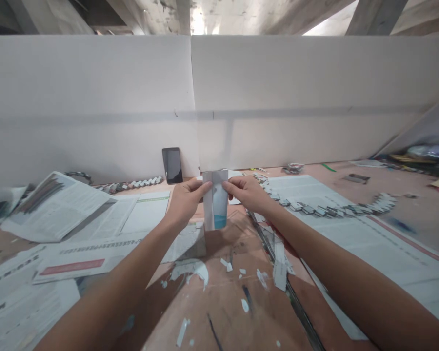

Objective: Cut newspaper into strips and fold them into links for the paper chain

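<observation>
Between my two hands a folded strip of paper [215, 207], white-grey with a blue patch near its lower end, is held up above the table. My left hand [186, 201] pinches its upper left edge between thumb and fingers. On the upper right edge, the thumb and fingers of my right hand [249, 193] are closed in the same way. A chain of folded paper links [325, 210] curves over the printed sheets to the right of my right hand. Another folded-paper chain [131, 185] lies along the wall, left of my left hand.
A phone [172, 165] leans against the white partition [95, 97]. Printed sheets [91, 258] cover the left side, and larger sheets [398, 263] lie at right. Paper scraps [245, 305] dot the table [237, 253]. A long dark strip [296, 307] runs beneath my right forearm.
</observation>
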Tool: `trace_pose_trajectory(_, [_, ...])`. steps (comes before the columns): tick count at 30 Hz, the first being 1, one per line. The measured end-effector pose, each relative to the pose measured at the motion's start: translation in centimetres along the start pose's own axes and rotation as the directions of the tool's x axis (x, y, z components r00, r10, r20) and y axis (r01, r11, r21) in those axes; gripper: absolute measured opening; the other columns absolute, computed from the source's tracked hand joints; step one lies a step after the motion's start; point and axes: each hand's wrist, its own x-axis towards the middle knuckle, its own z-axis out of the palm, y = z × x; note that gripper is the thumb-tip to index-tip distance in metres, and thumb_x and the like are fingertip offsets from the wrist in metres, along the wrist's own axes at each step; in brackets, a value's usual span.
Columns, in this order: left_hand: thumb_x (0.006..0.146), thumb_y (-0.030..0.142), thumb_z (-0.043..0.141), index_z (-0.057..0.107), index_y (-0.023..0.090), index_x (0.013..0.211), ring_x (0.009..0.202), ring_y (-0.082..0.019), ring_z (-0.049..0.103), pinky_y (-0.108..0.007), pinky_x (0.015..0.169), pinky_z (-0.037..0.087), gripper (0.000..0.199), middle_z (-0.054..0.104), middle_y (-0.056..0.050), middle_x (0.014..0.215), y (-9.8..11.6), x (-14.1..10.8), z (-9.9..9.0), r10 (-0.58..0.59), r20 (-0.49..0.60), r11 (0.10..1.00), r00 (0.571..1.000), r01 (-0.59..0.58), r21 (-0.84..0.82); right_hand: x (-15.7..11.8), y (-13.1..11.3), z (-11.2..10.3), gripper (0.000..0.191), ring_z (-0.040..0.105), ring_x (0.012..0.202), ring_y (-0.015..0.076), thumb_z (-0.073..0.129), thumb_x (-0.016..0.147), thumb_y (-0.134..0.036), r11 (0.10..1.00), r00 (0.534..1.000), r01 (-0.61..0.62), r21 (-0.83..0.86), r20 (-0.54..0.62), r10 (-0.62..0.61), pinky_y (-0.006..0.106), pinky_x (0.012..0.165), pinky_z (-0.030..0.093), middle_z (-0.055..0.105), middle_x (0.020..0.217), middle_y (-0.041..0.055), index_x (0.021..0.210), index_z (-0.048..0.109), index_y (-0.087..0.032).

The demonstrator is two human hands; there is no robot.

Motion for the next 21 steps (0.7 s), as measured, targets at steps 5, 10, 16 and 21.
trace_pose_trajectory(5, [0.071, 0.042, 0.073, 0.074, 0.015, 0.091, 0.087, -0.024, 0.066, -0.037, 0.078, 0.053, 0.034, 0.073, -0.009, 0.088, 0.22, -0.33, -0.05, -0.104, 0.171, 0.989, 0.980, 0.083, 0.126, 0.20, 0.25, 0.04, 0.041, 0.050, 0.056, 0.0128, 0.050, 0.087, -0.045, 0.999, 0.993, 0.007, 0.041, -0.119, -0.002, 0.026, 0.055, 0.037, 0.053, 0.056, -0.0001, 0.058, 0.053, -0.017])
trace_pose_trajectory(10, [0.071, 0.044, 0.069, 0.074, 0.014, 0.075, 0.070, -0.022, 0.065, -0.032, 0.064, 0.051, 0.030, 0.071, -0.006, 0.072, -0.09, -0.37, -0.10, -0.077, 0.102, 0.952, 0.992, 0.043, 0.304, 0.37, 0.54, -0.18, 0.043, 0.046, 0.052, 0.0112, 0.052, 0.086, -0.050, 0.992, 0.992, -0.016, 0.129, -0.124, 0.032, 0.025, 0.052, 0.035, 0.050, 0.055, -0.0014, 0.058, 0.052, -0.017])
trace_pose_trajectory(16, [0.070, 0.043, 0.069, 0.073, 0.015, 0.071, 0.068, -0.022, 0.063, -0.031, 0.060, 0.048, 0.029, 0.069, -0.005, 0.068, 0.06, -0.45, -0.10, -0.020, 0.064, 0.949, 0.998, -0.001, 0.314, 0.20, 0.78, -0.14, 0.044, 0.048, 0.054, 0.0120, 0.054, 0.084, -0.055, 0.995, 0.996, -0.038, 0.094, -0.072, 0.044, 0.025, 0.053, 0.035, 0.052, 0.055, -0.0006, 0.061, 0.054, -0.017])
trace_pose_trajectory(21, [0.068, 0.044, 0.071, 0.074, 0.015, 0.071, 0.071, -0.023, 0.063, -0.031, 0.061, 0.048, 0.029, 0.069, -0.006, 0.069, 0.14, -0.57, -0.07, -0.035, 0.067, 0.957, 0.997, 0.014, 0.290, 0.26, 0.99, -0.10, 0.047, 0.047, 0.054, 0.0116, 0.053, 0.083, -0.057, 0.996, 0.996, -0.043, 0.073, -0.073, 0.049, 0.025, 0.052, 0.036, 0.054, 0.056, 0.0000, 0.061, 0.054, -0.016])
